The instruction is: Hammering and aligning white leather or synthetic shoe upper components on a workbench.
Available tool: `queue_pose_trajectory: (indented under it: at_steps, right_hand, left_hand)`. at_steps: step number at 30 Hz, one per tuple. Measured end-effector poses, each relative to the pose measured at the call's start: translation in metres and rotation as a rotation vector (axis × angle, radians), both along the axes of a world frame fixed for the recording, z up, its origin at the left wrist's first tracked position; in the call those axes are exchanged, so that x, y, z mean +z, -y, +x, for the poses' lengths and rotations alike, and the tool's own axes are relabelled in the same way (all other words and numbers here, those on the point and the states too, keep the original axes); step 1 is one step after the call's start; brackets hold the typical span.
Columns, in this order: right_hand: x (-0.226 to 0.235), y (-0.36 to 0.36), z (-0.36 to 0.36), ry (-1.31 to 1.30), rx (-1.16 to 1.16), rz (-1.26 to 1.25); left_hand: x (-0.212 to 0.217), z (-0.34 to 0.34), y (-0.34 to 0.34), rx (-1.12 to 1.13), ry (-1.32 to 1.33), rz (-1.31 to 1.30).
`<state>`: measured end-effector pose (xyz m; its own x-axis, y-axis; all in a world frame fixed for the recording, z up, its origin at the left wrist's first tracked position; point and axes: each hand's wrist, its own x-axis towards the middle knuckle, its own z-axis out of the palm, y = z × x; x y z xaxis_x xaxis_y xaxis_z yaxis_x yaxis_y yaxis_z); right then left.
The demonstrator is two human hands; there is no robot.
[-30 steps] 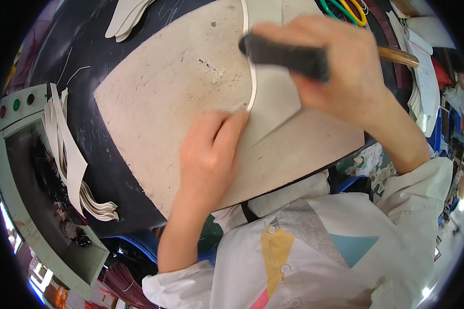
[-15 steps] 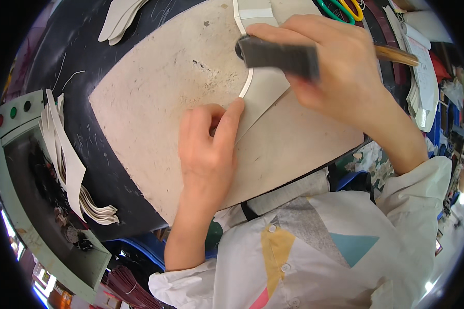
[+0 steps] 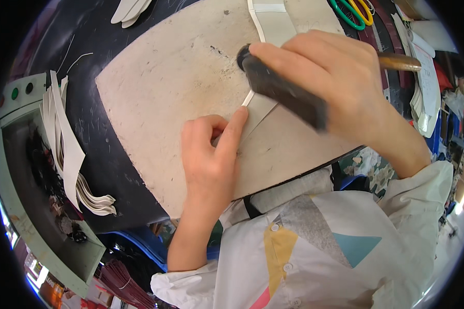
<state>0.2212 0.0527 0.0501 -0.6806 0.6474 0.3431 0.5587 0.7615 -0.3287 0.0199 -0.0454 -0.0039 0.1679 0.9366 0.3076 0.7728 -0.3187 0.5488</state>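
Observation:
My right hand (image 3: 340,77) is wrapped round a hammer (image 3: 283,90). Its dark head, slightly blurred, hangs over a pale leather-like piece (image 3: 276,26), and the wooden handle sticks out to the right of the hand. A narrow folded white edge (image 3: 248,98) runs along the left side of that piece. My left hand (image 3: 211,147) presses on the lower end of the piece, its index fingertip on the folded edge and the other fingers curled. Beneath lies a worn beige board (image 3: 154,113). The hammer and right hand hide the middle of the piece.
Pale cut strips (image 3: 67,149) lie at the left, beside a grey metal box (image 3: 15,123) with round buttons. More pale pieces (image 3: 131,11) rest at the top. Green-handled and yellow-handled scissors (image 3: 353,13) and papers (image 3: 423,77) are at the upper right.
The hammer head has swung so that its near end points lower, and my right hand has shifted slightly down and right. My left hand keeps its hold on the piece. The whole view has moved a little.

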Motion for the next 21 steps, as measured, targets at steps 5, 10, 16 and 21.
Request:
queue_pose_trajectory:
  at_steps: [5, 10, 16, 21]
  right_hand:
    - [-0.007, 0.002, -0.002, 0.094, 0.020, -0.015]
    - [0.002, 0.018, -0.011, -0.044, 0.088, -0.101]
    - [-0.005, 0.013, -0.015, -0.084, 0.099, -0.004]
    - [-0.024, 0.023, -0.013, -0.101, -0.056, -0.119]
  left_hand:
    - [-0.002, -0.003, 0.002, -0.002, 0.078, 0.013]
    - [-0.002, -0.003, 0.012, 0.032, 0.076, -0.023]
    - [-0.002, -0.013, 0.024, 0.064, 0.106, -0.034]
    - [0.001, -0.020, 0.020, 0.004, 0.137, -0.067]
